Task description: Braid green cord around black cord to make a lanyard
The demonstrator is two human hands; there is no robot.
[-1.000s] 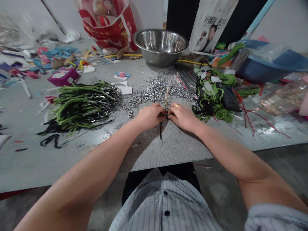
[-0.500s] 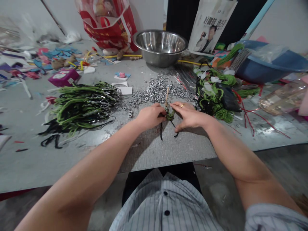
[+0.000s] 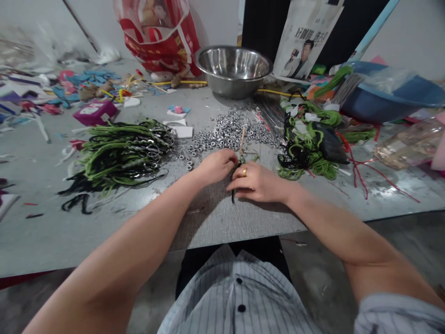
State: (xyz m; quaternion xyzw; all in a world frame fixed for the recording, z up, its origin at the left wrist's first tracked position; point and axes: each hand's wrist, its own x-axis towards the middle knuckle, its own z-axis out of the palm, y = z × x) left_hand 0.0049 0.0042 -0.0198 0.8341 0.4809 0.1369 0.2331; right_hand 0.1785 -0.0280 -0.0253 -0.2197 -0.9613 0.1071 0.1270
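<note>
At the middle of the table my left hand (image 3: 222, 164) is closed, its thumb and fingertips pinching a black and green cord (image 3: 233, 195) that is mostly hidden. My right hand (image 3: 255, 182), with a ring on one finger, lies against it from the right, fingers curled over the same cord. One dark cord end hangs down between the hands toward me. Just beyond the fingertips a thin wooden stick (image 3: 242, 139) stands up. Behind it spreads a heap of small silver metal rings (image 3: 229, 132).
Left lies a bundle of green and black cords with metal rings (image 3: 125, 153), near a purple box (image 3: 95, 112). Behind are a steel bowl (image 3: 233, 86) and a red bag (image 3: 160, 46). Rightward are loose green cords (image 3: 321, 160), red cords (image 3: 358, 171) and a blue basin (image 3: 385, 99).
My right hand has moved left and toward me, from spread beside the cord to curled over it. My left hand stays nearly in place. The view has shifted slightly.
</note>
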